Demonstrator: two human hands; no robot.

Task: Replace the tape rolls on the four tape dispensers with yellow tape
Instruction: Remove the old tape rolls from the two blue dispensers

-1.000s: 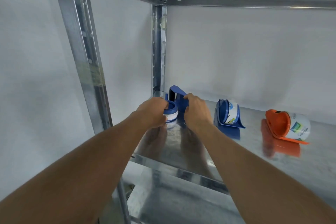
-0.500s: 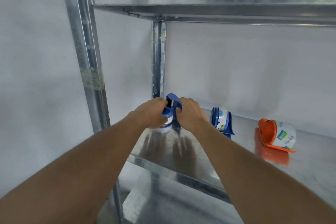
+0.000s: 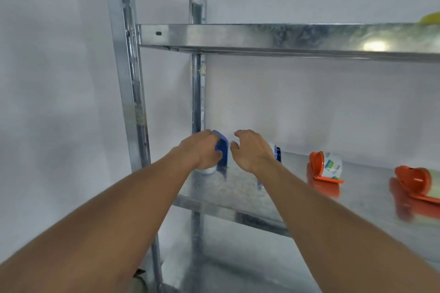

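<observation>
The left hand (image 3: 201,150) grips the blue plastic tape dispenser (image 3: 222,148) at the left end of the galvanised metal shelf (image 3: 238,188); the right hand (image 3: 252,150) hovers beside it, fingers loosely curled, holding nothing.

Two bare forearms and hands, seen from above

No sleeves are worn on either arm; the left hand (image 3: 202,150) and right hand (image 3: 252,150) are seen without gloves, rings or watch.

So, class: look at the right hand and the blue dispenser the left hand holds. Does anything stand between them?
Nothing visible does. The right hand hovers beside the blue dispenser, which the left hand grips; only a bare gap separates them.
</observation>
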